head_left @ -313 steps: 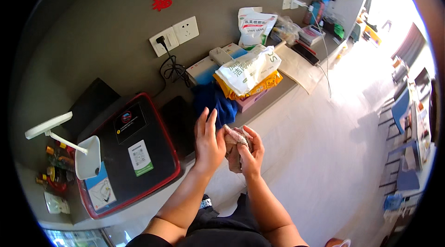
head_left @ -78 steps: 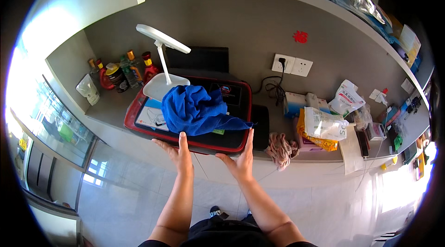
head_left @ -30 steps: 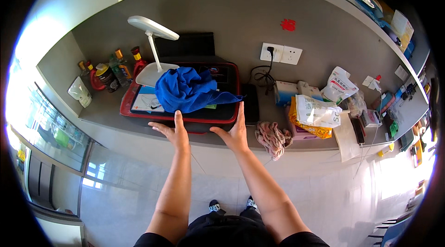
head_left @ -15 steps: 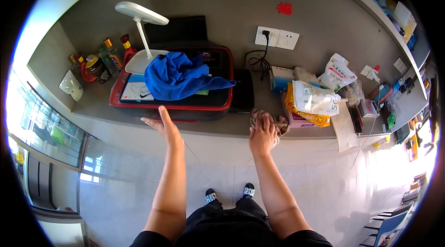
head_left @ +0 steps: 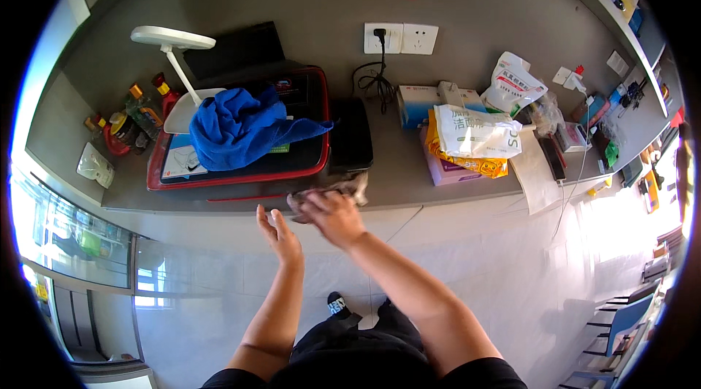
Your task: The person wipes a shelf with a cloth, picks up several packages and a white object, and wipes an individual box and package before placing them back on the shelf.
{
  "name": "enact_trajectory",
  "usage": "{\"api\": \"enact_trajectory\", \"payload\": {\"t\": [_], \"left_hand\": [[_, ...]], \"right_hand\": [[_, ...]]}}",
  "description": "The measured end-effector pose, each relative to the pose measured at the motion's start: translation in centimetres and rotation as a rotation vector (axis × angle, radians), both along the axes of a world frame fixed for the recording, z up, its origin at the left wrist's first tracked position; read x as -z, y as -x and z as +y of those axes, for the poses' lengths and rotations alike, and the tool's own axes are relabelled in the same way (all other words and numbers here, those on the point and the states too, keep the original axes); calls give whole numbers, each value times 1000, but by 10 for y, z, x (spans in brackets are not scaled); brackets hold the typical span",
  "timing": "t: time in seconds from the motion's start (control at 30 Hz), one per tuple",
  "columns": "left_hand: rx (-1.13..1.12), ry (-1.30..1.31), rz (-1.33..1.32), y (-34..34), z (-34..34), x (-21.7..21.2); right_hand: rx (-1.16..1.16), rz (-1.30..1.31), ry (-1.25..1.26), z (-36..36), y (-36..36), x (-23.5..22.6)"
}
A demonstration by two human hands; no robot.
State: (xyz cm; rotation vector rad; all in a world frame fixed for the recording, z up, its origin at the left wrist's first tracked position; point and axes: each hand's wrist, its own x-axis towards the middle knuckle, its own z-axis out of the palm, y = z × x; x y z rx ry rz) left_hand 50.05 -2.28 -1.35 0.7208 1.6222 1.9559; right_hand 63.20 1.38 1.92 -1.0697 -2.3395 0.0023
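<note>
My right hand [head_left: 334, 217] presses a crumpled brownish patterned cloth [head_left: 355, 188] against the desk's front edge, with its fingers bent over it. Close to its left, my left hand [head_left: 282, 237] is held just off the edge, open, fingers spread and holding nothing. Behind both hands stands a black printer with a red rim [head_left: 321, 157]. On the printer lie a bunched blue towel [head_left: 237, 130] and a white desk lamp [head_left: 196, 113] standing on its base.
Several bottles [head_left: 142, 110] stand in the left corner. A black flat box [head_left: 352, 137] sits beside the printer. Farther right are a purple box [head_left: 454, 172], a white pack [head_left: 475, 132] and a white pouch [head_left: 511, 86]. A black cable [head_left: 374, 86] hangs from the wall socket [head_left: 420, 39].
My right hand has slid the patterned cloth left along the desk edge, from beside the purple box to the printer's front right. My left hand has drawn slightly back. The view has shifted right.
</note>
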Motion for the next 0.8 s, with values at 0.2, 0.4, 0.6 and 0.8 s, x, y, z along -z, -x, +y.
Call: {"api": "enact_trajectory", "payload": {"t": [0.2, 0.4, 0.6, 0.8], "left_hand": [[108, 120, 433, -6, -16, -1], [146, 48, 573, -17, -23, -2], [272, -153, 1021, -20, -27, -21], [519, -258, 1043, -55, -20, -27]], "right_hand": [[459, 108, -84, -11, -110, -15], [347, 181, -17, -20, -45, 28], [212, 313, -285, -27, -11, 16], [546, 354, 9, -21, -129, 8]]}}
